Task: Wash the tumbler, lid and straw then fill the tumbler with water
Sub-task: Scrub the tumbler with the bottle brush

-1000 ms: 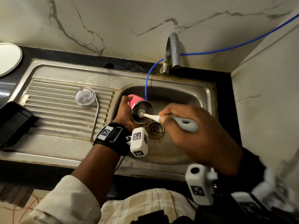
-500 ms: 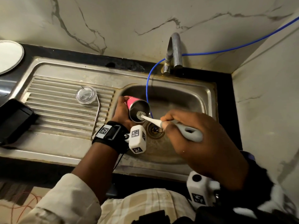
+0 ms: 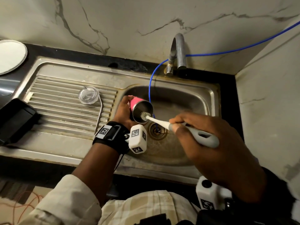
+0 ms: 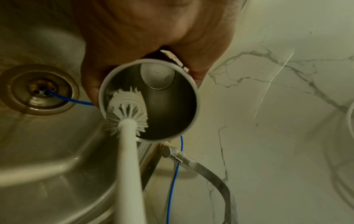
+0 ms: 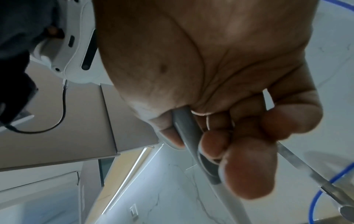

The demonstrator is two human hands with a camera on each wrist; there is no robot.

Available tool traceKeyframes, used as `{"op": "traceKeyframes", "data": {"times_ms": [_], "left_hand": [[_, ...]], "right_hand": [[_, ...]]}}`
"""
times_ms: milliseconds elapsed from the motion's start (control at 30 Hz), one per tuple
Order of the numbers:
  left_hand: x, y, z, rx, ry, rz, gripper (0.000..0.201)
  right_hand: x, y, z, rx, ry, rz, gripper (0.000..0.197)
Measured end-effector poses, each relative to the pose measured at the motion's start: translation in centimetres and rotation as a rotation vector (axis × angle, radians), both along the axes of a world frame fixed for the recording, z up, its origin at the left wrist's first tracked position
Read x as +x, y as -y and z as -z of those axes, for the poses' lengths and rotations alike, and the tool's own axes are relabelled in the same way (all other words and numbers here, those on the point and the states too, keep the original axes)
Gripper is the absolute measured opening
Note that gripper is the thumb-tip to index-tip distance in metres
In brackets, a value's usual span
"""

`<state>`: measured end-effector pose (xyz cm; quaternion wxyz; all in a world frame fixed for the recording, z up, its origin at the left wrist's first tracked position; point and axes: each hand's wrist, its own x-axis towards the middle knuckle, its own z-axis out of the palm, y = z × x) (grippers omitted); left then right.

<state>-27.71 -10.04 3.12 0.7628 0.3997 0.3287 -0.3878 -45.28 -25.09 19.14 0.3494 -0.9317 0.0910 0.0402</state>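
Note:
My left hand (image 3: 124, 111) grips the pink steel tumbler (image 3: 140, 109) over the sink basin, tilted with its mouth toward my right hand. The tumbler's steel inside (image 4: 162, 106) shows in the left wrist view. My right hand (image 3: 199, 132) holds the grey handle of a white bottle brush (image 3: 162, 123); its bristle head (image 4: 127, 112) sits at the tumbler's rim, half inside. In the right wrist view my fingers (image 5: 247, 166) curl round the grey handle (image 5: 188, 133). The clear lid (image 3: 88, 95) and the bent metal straw (image 3: 99, 116) lie on the ribbed drainboard.
The steel sink (image 3: 209, 95) has a drain (image 3: 157, 131) just below the tumbler. A blue tube (image 3: 151, 88) runs from the wall into the drain. The tap (image 3: 177, 51) stands behind the basin. A white plate (image 3: 9, 56) and a black object (image 3: 14, 120) sit at far left.
The tumbler has shifted a little left and up. The brush has drawn back, so its head has come out from inside the tumbler to the rim.

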Motion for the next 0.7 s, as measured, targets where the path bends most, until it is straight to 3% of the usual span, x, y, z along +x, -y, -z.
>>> {"op": "traceKeyframes", "data": {"times_ms": [233, 400, 533, 700], "left_hand": [[-0.8, 1.1, 0.9, -0.119, 0.019, 0.093, 0.053], [0.0, 0.2, 1.7, -0.120, -0.015, -0.001, 0.043], [0.5, -0.1, 2.3, -0.068, 0.006, -0.049, 0.034], [-0.8, 1.8, 0.7, -0.042, 0.003, 0.058, 0.044]], "right_hand": [[3.1, -1.7, 4.3, -0.051, 0.093, 0.045, 0.024], [1.2, -0.4, 1.8, 0.017, 0.049, -0.001, 0.022], [-0.5, 0.4, -0.3, 0.003, 0.021, -0.043, 0.031], [1.4, -0.6, 2.9, -0.117, 0.069, 0.012, 0.037]]}}
